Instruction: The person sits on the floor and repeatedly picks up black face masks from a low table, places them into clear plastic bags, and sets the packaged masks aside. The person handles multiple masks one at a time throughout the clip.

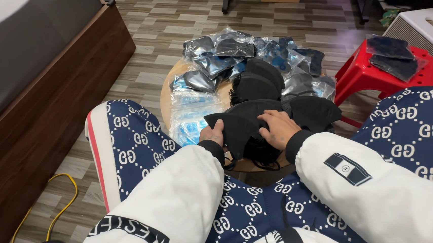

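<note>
My left hand (212, 135) grips the left edge of a black fabric face mask (239, 128) at the near side of a small round wooden table (166, 98). My right hand (278, 128) lies flat on top of the same mask, fingers spread, pressing it down. Behind it sits a pile of loose black masks (260, 84), and another black mask (312, 111) lies to the right of my right hand. Both arms wear white sleeves with black cuffs.
Several clear plastic bags with black masks (221, 56) cover the table's far side; empty clear bags (191, 112) lie on its left. A red plastic stool (362, 76) with bagged masks stands at right, a white appliance (428, 30) behind it. A wooden bed frame (50, 105) runs along the left, a yellow cable (64, 197) on the floor.
</note>
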